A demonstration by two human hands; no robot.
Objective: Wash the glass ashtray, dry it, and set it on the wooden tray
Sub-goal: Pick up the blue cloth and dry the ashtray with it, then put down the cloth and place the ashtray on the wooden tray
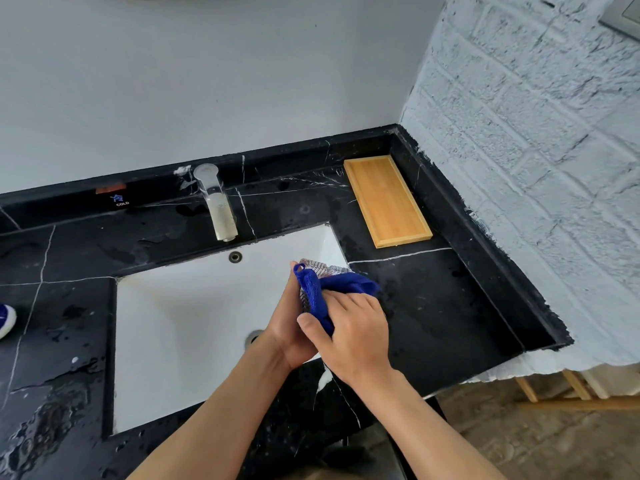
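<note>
Over the right side of the white sink (180,327), my left hand (289,327) holds the ribbed glass ashtray (323,268) on edge. Only its top rim and a bit of its left side show. A blue cloth (329,289) is draped over the ashtray, and my right hand (353,327) presses it against the glass. The wooden tray (386,199) lies with nothing on it on the black counter at the back right, near the corner.
A clear tubular faucet (218,202) stands behind the sink. The black marble counter (433,306) is wet in patches, mostly left. A blue and white object (5,320) pokes in at the left edge. A white brick wall (536,150) bounds the right.
</note>
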